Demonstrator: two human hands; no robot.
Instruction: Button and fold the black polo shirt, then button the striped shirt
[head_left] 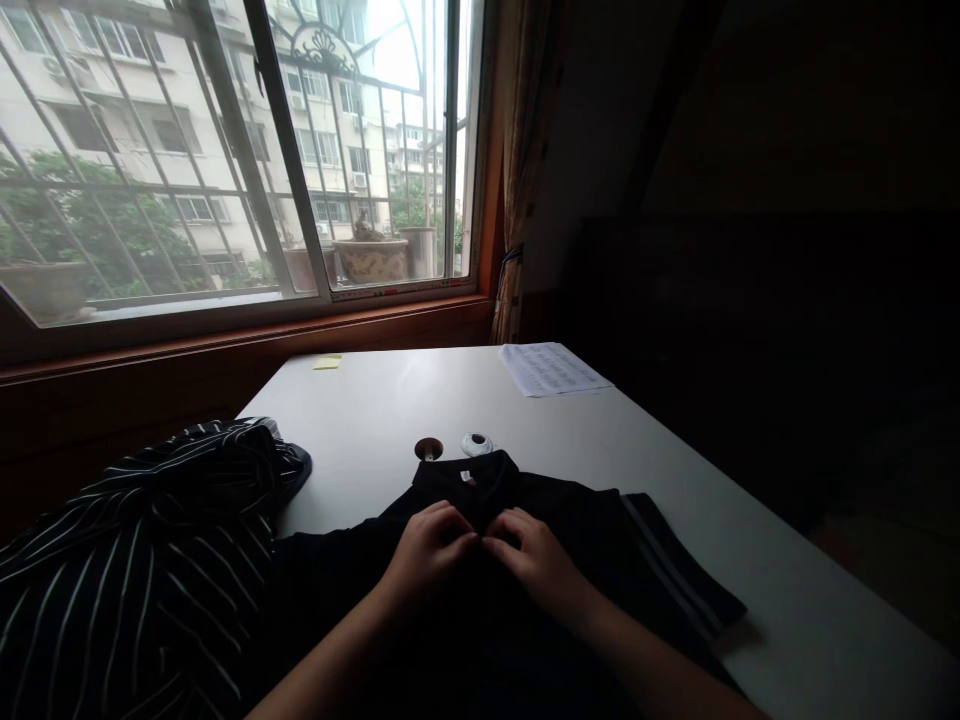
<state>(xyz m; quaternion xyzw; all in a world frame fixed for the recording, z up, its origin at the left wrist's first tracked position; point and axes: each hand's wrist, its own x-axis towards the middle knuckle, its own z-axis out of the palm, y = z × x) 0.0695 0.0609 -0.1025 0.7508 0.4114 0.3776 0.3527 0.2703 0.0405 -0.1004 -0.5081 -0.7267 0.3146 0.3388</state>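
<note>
A black collared shirt (577, 520) lies spread on the white table (397, 400), its collar pointing away from me and a small white label showing inside the neck. Grey stripes run along the cuff of its right-hand sleeve. My left hand (433, 540) and my right hand (525, 548) meet at the front opening just below the collar. Both have thumb and fingers pinched together on the shirt's dark fabric. Whether a button sits between the fingertips is too dark and small to make out.
A heap of black-and-white striped clothing (150, 560) covers the table's left side. Beyond the collar are a round cable hole (428, 449) and a white ring-shaped cover (477, 444). Printed papers (555, 369) lie at the far right corner, a yellow sticky note (328, 362) at the far left.
</note>
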